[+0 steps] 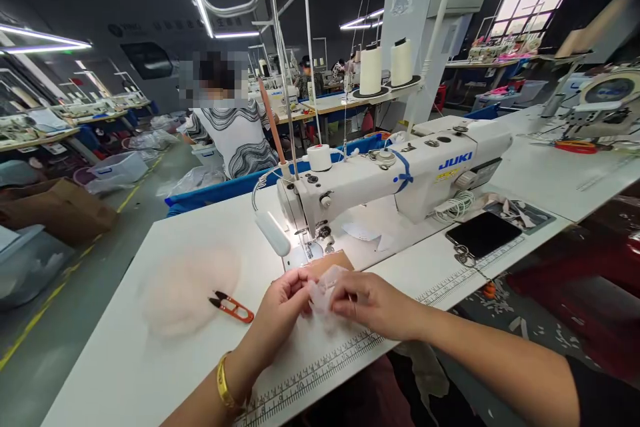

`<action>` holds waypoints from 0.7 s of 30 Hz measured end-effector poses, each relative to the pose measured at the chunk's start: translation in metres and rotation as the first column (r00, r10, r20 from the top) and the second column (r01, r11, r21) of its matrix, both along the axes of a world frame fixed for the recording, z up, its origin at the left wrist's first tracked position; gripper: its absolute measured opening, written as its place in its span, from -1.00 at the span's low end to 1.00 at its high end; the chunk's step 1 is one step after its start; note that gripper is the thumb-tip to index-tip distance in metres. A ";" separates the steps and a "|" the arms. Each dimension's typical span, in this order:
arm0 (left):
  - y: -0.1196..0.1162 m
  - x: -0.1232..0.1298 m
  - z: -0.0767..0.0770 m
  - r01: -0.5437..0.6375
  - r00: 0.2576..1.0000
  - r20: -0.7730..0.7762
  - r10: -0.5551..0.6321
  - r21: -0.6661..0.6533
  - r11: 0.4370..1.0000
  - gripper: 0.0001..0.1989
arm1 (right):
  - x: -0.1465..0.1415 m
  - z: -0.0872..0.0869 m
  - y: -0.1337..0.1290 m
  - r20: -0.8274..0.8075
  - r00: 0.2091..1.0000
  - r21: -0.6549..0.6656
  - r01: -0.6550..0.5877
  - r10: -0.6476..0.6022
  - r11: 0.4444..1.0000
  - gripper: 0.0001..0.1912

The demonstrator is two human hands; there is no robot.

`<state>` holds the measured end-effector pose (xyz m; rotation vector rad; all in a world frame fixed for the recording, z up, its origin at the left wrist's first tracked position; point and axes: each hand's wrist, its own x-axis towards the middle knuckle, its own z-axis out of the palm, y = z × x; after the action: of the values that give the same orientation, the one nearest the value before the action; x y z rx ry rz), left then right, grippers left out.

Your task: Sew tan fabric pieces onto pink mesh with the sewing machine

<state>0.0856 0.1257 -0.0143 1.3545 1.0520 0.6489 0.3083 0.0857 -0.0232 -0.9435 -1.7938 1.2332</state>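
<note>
Far L on the desk (pixel 115 340): pale peach sheer pile (pixel 185 293), well apart from the R hand, edges so soft & blurry that folds/layers are hard to make out. Orange snips (pixel 225 307) lie at its R edge, blades up-L, near the L wrist, nobody gripping them. L hand (pixel 287 297): thumb & fingertips pinched tog. on the L side of a sheer white cloth (pixel 325 290); gold bracelet (pixel 223 380) on that wrist, forearm cut off at bottom of frame. Cloth is btwn the two hands, in front of the needle area; its lower part blurs into the white desktop, so can't tell where it ends. Tan pc (pixel 336 260) sits just behind the cloth, near edge hidden by hands & cloth. R hand (pixel 375 303): fingers curled, thumb & index clamped on cloth's R side; some fingertips hidden. White JUKI machine (pixel 370 180) stands behind, w/ its arm running off to the R. Black phone (pixel 484 235) further R, well apart from R hand. Dark sleeve (pixel 605 380) cut off, bottom R.
</note>
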 end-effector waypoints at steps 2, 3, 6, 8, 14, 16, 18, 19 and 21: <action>0.002 -0.003 0.002 -0.036 0.997 0.066 0.041 -0.075 0.997 -0.72 | 0.006 0.012 -0.002 0.071 0.993 0.133 -0.099 0.090 0.986 -0.73; 0.002 -0.003 0.003 -0.036 0.995 0.091 0.045 -0.096 0.995 -0.68 | 0.009 0.017 0.000 0.095 0.994 0.197 -0.076 0.058 0.977 -0.74; 0.000 -0.002 0.008 0.031 0.997 0.065 -0.030 -0.021 0.999 -0.65 | 0.013 0.024 0.014 0.177 0.979 0.303 0.048 -0.106 0.952 -0.70; -0.003 -0.001 0.015 0.146 0.989 0.020 -0.146 0.032 0.989 -0.69 | 0.011 0.021 0.027 0.213 0.977 0.181 -0.015 -0.025 0.983 -0.52; 0.006 -0.011 0.030 0.294 0.956 -0.003 -0.294 -0.032 0.955 -0.63 | 0.003 0.001 0.048 -0.161 0.950 -0.383 -0.310 0.268 0.870 -0.47; 0.017 -0.016 0.025 0.227 0.972 -0.041 -0.230 -0.067 0.971 -0.56 | 0.006 -0.001 0.050 -0.157 0.970 -0.418 -0.234 0.184 0.878 -0.54; 0.026 -0.016 0.017 0.180 0.979 -0.082 -0.186 -0.079 0.981 -0.60 | 0.008 0.000 0.055 -0.075 0.986 -0.415 -0.167 0.149 0.894 -0.60; 0.029 -0.014 0.012 0.172 0.979 -0.104 -0.178 -0.062 0.983 -0.63 | 0.009 0.001 0.057 -0.001 0.989 -0.387 -0.137 0.148 0.912 -0.64; 0.033 -0.009 0.003 0.167 0.976 -0.144 -0.166 -0.003 0.986 -0.67 | 0.008 0.004 0.064 0.159 0.979 -0.275 -0.079 0.126 0.958 -0.75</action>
<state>0.0770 0.1586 -0.0111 1.4974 1.0366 0.4373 0.3160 0.1493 -0.0195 -1.1524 -1.8614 1.5279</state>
